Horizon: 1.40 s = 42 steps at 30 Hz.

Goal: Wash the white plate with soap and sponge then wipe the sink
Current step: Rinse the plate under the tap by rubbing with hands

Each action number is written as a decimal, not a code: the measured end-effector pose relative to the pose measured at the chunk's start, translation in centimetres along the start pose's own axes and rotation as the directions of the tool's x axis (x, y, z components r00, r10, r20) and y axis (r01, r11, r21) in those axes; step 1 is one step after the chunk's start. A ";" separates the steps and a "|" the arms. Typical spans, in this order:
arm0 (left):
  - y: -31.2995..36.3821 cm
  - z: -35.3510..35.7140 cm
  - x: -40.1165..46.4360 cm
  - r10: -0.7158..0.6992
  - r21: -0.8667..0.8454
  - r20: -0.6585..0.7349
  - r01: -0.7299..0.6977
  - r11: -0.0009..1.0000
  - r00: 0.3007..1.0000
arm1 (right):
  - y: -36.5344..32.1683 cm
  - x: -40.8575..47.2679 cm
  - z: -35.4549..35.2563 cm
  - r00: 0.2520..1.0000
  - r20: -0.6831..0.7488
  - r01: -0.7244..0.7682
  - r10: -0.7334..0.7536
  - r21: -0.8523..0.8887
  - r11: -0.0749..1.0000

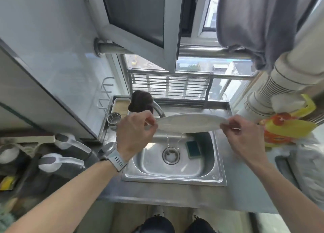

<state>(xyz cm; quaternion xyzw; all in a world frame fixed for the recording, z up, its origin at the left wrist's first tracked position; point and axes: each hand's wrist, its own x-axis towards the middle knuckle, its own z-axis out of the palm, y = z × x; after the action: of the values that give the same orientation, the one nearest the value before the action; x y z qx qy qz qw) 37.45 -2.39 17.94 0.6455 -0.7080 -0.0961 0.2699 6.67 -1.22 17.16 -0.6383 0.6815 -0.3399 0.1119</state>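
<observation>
I hold the white plate [190, 123] almost edge-on above the steel sink [201, 177]. My left hand [135, 129] pinches its left rim and my right hand [243, 134] pinches its right rim. Water streams off the plate's lower edge toward the drain [171, 155]. A green sponge [193, 149] lies inside the basin, against its right wall. A yellow and orange soap bottle [287, 129] stands on the counter to the right of the sink.
The tap [158, 109] curves behind the plate, with a dark cloth [141, 101] draped over it. A small metal strainer cup [114, 119] and a tray [121, 106] sit at the sink's back left. Jars and containers [61, 155] crowd the left counter. A plastic bag [308, 166] lies at right.
</observation>
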 end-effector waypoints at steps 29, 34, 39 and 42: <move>-5.4 5.3 -2.5 -0.170 0.156 0.105 0.153 0.976 0.980 | 2.1 -3.3 8.0 0.991 0.079 -0.102 0.107 -0.054 0.993; -5.1 7.2 -2.5 -0.213 0.162 0.259 0.175 0.971 0.942 | 3.8 -4.1 10.2 0.958 0.171 -0.213 0.229 -0.105 0.971; -4.8 7.5 -2.1 -0.161 0.211 0.226 0.113 0.971 0.961 | 4.4 -4.3 9.1 0.969 0.144 -0.194 0.201 -0.059 0.979; -3.8 8.0 -1.5 -0.148 0.164 0.221 0.113 0.980 0.964 | 5.1 -4.1 9.0 0.971 0.107 -0.212 0.214 -0.031 0.977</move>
<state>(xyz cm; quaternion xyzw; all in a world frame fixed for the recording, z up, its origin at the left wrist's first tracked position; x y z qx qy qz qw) 36.70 -3.14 9.06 0.6937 -0.6955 -0.1352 0.1293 8.56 -0.43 6.16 -0.5802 0.7422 -0.2838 0.1787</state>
